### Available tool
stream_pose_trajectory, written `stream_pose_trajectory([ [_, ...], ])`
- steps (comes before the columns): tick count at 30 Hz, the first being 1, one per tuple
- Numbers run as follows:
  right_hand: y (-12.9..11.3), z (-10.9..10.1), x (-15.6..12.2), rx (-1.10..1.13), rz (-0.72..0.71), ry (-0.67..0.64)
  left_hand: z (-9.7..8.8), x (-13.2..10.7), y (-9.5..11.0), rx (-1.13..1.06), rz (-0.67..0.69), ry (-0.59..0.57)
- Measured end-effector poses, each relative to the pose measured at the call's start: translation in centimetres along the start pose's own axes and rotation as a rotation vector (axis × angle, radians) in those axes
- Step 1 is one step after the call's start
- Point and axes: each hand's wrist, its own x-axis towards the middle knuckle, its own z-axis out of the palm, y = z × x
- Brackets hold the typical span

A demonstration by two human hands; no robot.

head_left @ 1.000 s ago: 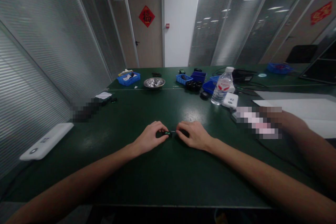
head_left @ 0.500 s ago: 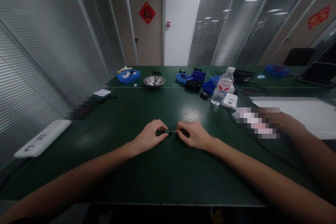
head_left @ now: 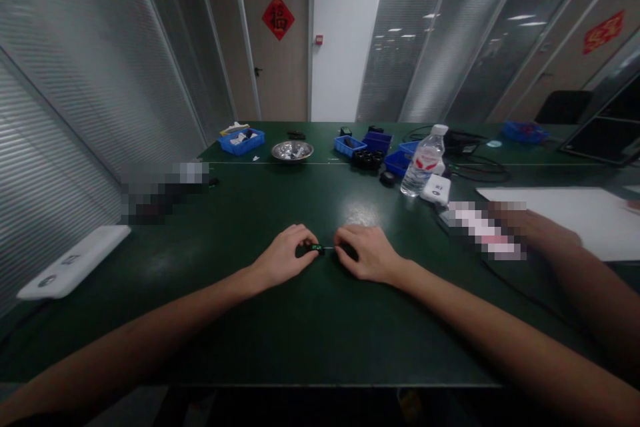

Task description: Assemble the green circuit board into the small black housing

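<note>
In the head view, my left hand (head_left: pixel 289 255) rests low over the table, thumb and fingers pinched on a small black piece with green spots (head_left: pixel 317 248). Opposite it, my right hand (head_left: pixel 367 252) is closed, its fingertips around one end of a thin metal rod (head_left: pixel 329 248). The rod bridges the short gap between the two hands and appears to touch the black piece. Whatever handle the rod has lies hidden in my right fingers.
A dark green table (head_left: pixel 280 340) carries a metal bowl (head_left: pixel 293 152), blue baskets (head_left: pixel 242 141), a water bottle (head_left: pixel 425 160) and a white power bank-like box (head_left: pixel 436 189). At right, another person's hand (head_left: pixel 537 230) is beside a blurred-out object. A long white device (head_left: pixel 75 261) lies left.
The whole view has shifted slightly. My hands keep the same hold on the black piece and the rod. At the far right, part of another hand now shows over the white sheet.
</note>
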Motion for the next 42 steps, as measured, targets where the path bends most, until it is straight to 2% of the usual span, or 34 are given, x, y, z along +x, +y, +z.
stream_pose_trajectory([
  [15,-0.09,-0.23,0.14,-0.038,-0.091,0.004,-0.14,-0.13,-0.34,0.016,0.058,-0.042],
  [26,0.34,0.23,0.38,0.064,-0.196,0.062,-0.04,-0.16,-0.19,0.017,0.115,-0.028],
  [34,0.12,0.04,0.42,0.101,-0.199,0.017,-0.16,-0.29,-0.28,-0.027,0.121,-0.062],
  [42,-0.35,0.46,0.22,0.223,-0.126,0.020,-0.24,-0.22,-0.21,-0.084,0.167,-0.097],
])
